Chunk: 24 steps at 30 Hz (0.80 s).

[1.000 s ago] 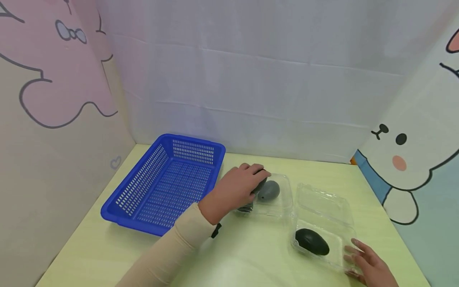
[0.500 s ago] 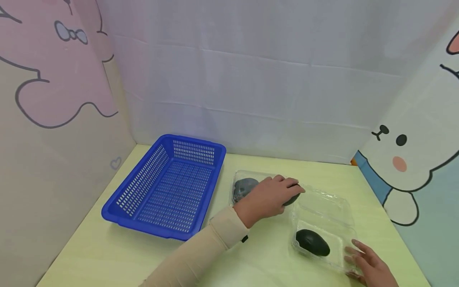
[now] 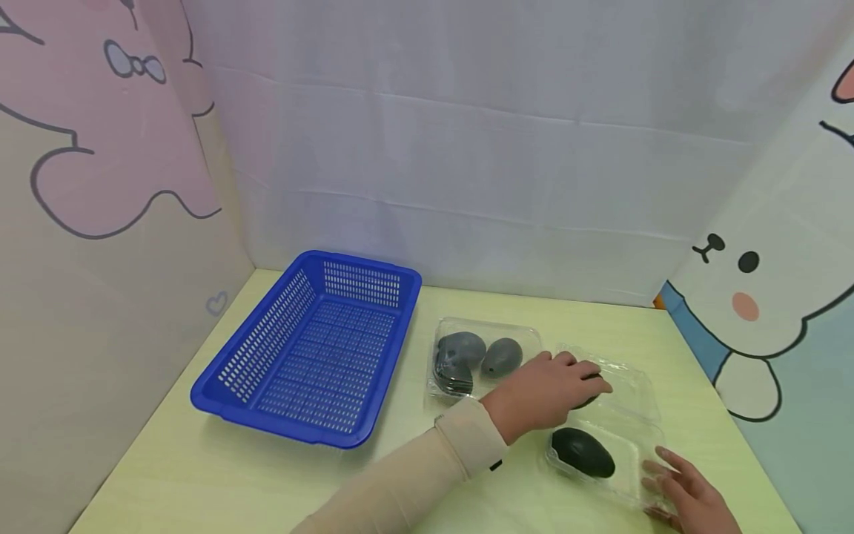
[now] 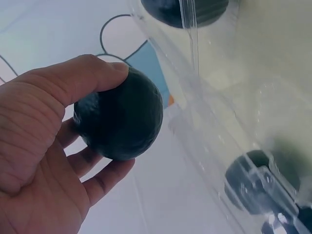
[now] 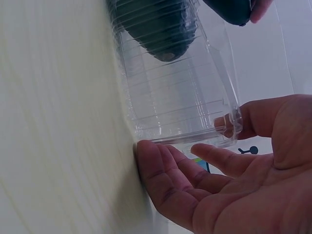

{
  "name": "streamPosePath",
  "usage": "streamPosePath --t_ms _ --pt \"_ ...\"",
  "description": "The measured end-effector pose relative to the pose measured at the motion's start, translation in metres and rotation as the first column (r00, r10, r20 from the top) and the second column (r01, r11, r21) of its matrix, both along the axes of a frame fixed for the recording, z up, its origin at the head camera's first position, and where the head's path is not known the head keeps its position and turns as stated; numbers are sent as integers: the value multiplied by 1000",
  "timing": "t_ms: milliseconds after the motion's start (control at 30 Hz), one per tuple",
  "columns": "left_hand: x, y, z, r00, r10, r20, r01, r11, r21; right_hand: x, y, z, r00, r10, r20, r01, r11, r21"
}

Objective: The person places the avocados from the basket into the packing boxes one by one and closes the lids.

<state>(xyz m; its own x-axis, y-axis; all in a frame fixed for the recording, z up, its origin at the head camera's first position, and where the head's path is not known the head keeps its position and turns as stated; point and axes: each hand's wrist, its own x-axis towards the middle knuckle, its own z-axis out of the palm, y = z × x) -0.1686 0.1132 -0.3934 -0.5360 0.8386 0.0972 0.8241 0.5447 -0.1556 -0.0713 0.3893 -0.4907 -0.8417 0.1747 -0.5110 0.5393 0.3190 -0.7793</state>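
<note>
My left hand (image 3: 543, 393) holds a dark green avocado (image 4: 124, 117), thumb on one side and fingers on the other. It hovers above the opened clear plastic clamshell box (image 3: 627, 452) at the right, in which another avocado (image 3: 583, 452) lies. At that box's right end is my right hand (image 3: 697, 497); in the right wrist view its thumb and curled fingers (image 5: 156, 170) grip the box's end edge. Left of it, a second clear clamshell box (image 3: 490, 324) contains several avocados (image 3: 502, 357), some seen through plastic.
A blue perforated basket (image 3: 333, 356) stands at the left on the pale yellow table (image 3: 167, 475). White cloth (image 3: 427, 185) hangs behind the table. Cartoon-printed side walls (image 3: 120, 311) close in both sides.
My left hand has carried the avocado rightward from the left clamshell box to above the right one, uncovering the avocados left behind. My right hand stays at the box's end.
</note>
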Motion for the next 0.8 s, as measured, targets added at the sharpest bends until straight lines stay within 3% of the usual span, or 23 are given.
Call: streamPosePath --t_ms 200,600,800 --pt "7 16 -5 999 -3 43 5 998 -59 1 1 -2 1000 6 -4 -6 1000 -7" --pt "17 35 -15 994 -59 89 66 994 -82 4 -2 2 1000 14 -5 -14 1000 -7" --pt "19 42 -17 992 -42 118 55 992 -113 4 -3 4 1000 24 -9 -24 1000 -17"
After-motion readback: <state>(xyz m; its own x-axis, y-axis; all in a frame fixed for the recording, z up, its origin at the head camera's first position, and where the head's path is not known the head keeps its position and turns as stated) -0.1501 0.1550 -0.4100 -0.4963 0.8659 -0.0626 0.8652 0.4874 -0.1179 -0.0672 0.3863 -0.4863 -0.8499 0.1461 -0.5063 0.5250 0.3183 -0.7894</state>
